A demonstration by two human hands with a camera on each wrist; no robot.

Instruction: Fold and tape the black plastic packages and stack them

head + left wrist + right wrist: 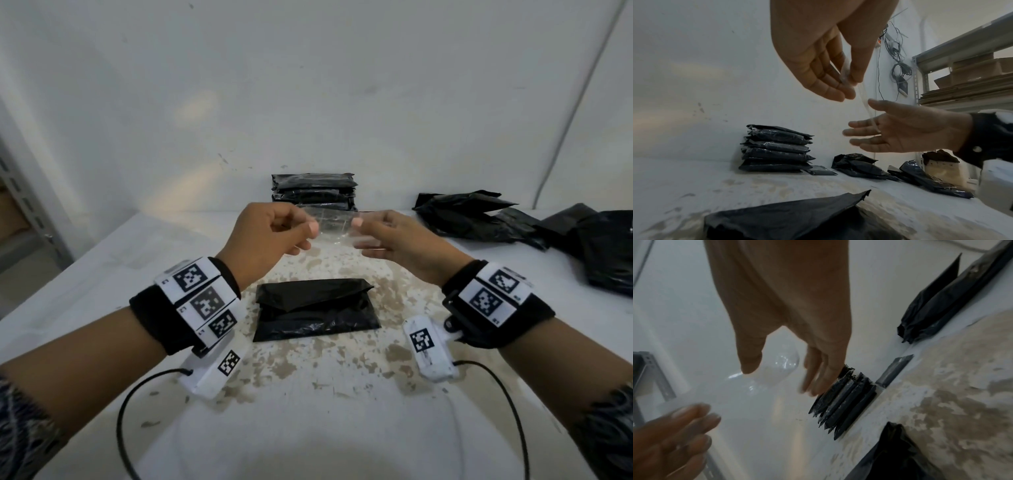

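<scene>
A strip of clear tape [335, 224] is stretched between my two hands above the table. My left hand [310, 233] pinches its left end between thumb and fingers; the left wrist view shows that pinch [846, 79]. My right hand [358, 236] holds the right end, thumb on top and fingers nearly straight beneath, with the tape [869, 110] stuck across them. Below the hands a folded black package [315, 308] lies flat, its flap loose. A stack of taped black packages [313, 192] stands against the back wall.
Loose unfolded black packages [479, 216] lie in a heap at the back right, with more [603, 250] toward the right edge. A small flat packet [822, 170] lies beside the stack. A metal shelf [20, 205] stands at the left. The table [308, 394] is white with worn patches.
</scene>
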